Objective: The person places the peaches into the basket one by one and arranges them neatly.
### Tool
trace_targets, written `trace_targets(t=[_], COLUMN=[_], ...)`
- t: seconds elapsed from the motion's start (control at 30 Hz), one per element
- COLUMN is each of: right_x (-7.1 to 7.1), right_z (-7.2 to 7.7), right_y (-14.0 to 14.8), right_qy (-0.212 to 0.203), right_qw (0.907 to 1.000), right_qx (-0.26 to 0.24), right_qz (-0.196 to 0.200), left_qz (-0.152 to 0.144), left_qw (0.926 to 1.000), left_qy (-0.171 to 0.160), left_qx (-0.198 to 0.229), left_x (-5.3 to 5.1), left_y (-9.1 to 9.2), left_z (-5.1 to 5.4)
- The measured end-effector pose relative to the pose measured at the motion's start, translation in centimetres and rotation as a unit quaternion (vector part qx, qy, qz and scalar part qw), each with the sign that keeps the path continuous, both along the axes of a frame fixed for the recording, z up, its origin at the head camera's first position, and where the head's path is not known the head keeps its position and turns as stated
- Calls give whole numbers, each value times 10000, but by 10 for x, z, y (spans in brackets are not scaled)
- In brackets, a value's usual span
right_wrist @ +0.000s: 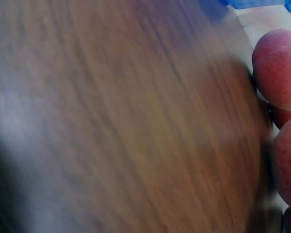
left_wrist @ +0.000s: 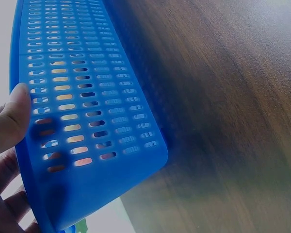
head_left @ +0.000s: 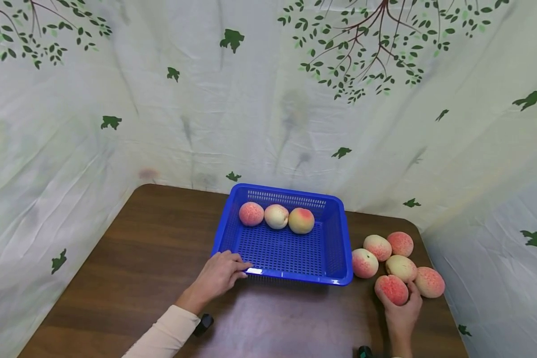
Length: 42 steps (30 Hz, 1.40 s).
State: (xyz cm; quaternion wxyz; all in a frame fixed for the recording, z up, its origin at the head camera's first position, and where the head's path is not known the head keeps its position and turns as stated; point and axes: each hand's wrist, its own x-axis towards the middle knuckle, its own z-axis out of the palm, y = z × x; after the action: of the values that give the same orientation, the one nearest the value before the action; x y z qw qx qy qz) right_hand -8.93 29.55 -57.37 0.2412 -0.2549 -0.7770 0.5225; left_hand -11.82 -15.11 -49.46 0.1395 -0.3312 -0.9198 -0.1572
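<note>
My left hand (head_left: 219, 276) grips the near left rim of a blue plastic basket (head_left: 346, 238). In the left wrist view its thumb (left_wrist: 14, 114) lies on the outer face by the rim, the fingers on the other side. Three peaches, a red one (head_left: 251, 214), a pale one (head_left: 276, 217) and a yellowish one (head_left: 301, 221), sit in a row along the basket's far side. To the right of the basket, my right hand (head_left: 402, 311) holds a red peach (head_left: 393, 289) between thumb and fingers. The right wrist view barely shows this hand.
Several other peaches cluster beyond the right hand, among them a yellowish one (head_left: 401, 268), a pink one (head_left: 430, 282) and one beside the basket (head_left: 364, 263). The brown wooden table (head_left: 161, 248) ends at a leaf-patterned cloth (head_left: 259, 124) behind and on both sides.
</note>
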Motion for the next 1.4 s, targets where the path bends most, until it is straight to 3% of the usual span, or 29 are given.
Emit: trace_targets(t=[0.27, 0.67, 1.0, 1.2, 1.4], right_x=[-2, 1, 5, 7, 8], right_z=[-11, -5, -2, 7, 20], right_y=[-4, -2, -1, -3, -7], right_qy=[131, -344, -322, -309, -135], right_qw=[9994, 9975, 9985, 9963, 9946], right_qx=[306, 602, 131, -274, -714], right_qz=[-40, -128, -427, -754, -744], left_qz=[-11, 1, -20, -62, -17], left_qw=[9999, 10000, 9999, 9999, 10000], left_qy=[138, 29, 101, 86, 29], left_qx=[82, -59, -46, -111, -78], left_x=[1, 0, -1, -2, 0], left_y=[0, 1, 1, 2, 0], left_z=[-2, 2, 3, 2, 1])
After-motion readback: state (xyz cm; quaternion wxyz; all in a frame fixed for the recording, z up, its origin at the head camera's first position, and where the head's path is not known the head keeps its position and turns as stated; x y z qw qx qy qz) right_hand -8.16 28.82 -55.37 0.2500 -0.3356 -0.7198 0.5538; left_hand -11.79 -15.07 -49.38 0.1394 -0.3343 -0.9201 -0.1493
